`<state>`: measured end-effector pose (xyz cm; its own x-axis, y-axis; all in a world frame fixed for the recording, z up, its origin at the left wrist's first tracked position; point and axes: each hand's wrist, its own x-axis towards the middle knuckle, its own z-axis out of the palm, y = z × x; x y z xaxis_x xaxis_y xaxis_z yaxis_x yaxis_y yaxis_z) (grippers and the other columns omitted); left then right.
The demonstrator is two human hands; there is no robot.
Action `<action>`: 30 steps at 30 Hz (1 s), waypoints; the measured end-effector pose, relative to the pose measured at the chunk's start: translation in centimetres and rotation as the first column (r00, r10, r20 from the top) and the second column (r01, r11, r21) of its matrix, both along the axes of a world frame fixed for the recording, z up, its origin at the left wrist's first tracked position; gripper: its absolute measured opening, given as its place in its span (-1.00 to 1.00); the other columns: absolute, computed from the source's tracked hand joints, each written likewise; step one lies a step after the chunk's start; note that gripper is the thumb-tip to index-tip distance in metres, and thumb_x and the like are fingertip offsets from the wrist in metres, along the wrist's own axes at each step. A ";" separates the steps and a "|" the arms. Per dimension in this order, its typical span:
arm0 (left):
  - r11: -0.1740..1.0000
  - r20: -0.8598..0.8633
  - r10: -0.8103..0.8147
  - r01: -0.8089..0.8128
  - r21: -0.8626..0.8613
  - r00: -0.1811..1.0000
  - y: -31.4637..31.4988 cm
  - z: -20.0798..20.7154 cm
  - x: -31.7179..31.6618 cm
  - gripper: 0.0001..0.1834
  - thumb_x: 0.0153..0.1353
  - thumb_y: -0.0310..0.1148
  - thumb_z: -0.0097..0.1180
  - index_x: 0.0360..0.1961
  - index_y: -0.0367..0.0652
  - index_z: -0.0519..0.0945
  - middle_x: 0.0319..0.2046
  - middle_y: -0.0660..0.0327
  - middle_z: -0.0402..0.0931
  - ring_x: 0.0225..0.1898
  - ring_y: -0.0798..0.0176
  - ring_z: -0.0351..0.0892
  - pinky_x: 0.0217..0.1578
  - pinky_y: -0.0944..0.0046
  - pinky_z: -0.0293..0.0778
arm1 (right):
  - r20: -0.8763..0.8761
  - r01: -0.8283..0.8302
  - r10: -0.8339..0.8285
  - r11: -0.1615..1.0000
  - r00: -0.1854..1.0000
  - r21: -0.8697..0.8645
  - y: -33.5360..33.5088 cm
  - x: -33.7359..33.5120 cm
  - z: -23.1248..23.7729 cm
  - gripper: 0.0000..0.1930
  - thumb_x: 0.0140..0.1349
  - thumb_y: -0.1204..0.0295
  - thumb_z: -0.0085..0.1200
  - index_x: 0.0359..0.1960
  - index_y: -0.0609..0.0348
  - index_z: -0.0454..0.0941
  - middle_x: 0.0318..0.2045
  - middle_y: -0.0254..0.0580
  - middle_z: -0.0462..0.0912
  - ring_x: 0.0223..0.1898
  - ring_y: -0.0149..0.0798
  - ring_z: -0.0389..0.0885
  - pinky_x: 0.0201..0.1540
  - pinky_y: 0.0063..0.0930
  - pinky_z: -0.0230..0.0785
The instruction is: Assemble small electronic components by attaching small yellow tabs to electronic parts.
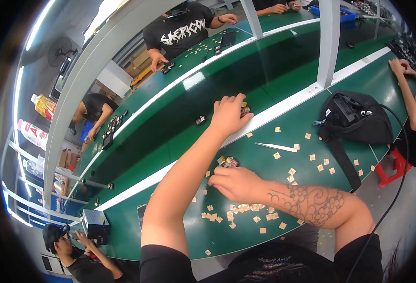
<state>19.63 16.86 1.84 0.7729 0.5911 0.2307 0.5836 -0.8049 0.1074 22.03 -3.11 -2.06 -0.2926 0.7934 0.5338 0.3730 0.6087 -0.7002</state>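
My left hand [229, 115] reaches over the white rail to the dark green lane. Its thumb and fingers close around a small dark piece with pink and yellow on it [245, 110], partly hidden by the hand. Closer to me, my right hand [236, 183] rests low over the green table with its fingers curled together. Whatever may be between those fingertips is hidden. Just beyond its knuckles lies a similar small dark, colourful piece [228, 162]. Many small beige squares [245, 207] are scattered around and in front of my right hand. White tweezers [276, 147] lie farther right.
A black bag [354, 118] with a strap sits on the table at right. The white rail [283, 109] runs along the lane, with a grey post [328, 52] rising from it. Another small dark piece [200, 120] lies in the lane. Several other people work around the tables.
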 end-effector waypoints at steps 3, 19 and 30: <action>0.995 -0.070 0.057 -0.062 -0.075 0.996 0.1 0.3 1.8 -0.27 0.20 -0.12 0.45 0.34 -0.14 0.48 0.09 -0.11 0.68 0.25 -0.15 0.60 0.32 -0.18 0.34 | 0.062 -0.020 0.019 1.000 0.998 0.001 0.1 0.3 -0.1 -0.88 0.46 0.38 0.14 -0.07 0.08 0.64 -0.17 -0.17 0.61 -0.19 0.05 0.72 -0.18 -0.04 0.59; 0.838 0.180 0.201 -0.074 -0.541 0.963 -12.8 2.3 -17.7 -0.22 0.07 -0.43 0.50 0.35 -0.16 0.48 -0.09 0.02 0.66 -0.12 0.08 0.63 -0.01 0.11 0.62 | 0.066 -0.079 0.080 0.997 0.995 -0.014 -0.7 0.5 0.8 -0.74 0.49 0.18 0.16 -0.23 0.09 0.69 -0.28 -0.15 0.70 -0.33 0.05 0.74 -0.24 -0.04 0.61; 0.873 0.305 0.139 0.029 -0.487 0.942 -17.0 -0.4 -21.0 -0.11 0.13 -0.50 0.50 0.48 -0.25 0.34 0.02 0.01 0.51 0.09 -0.04 0.59 0.12 0.06 0.58 | 0.093 -0.162 0.184 0.965 0.979 -0.206 0.4 1.7 2.2 -0.79 0.37 0.61 0.18 0.01 0.30 0.67 -0.19 -0.09 0.51 -0.22 -0.02 0.64 -0.17 -0.19 0.53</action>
<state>-1.42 -0.16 1.48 0.6684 0.7311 0.1368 0.4902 -0.5713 0.6583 23.74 -2.68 0.13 -0.4827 0.8113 0.3298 0.3556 0.5257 -0.7728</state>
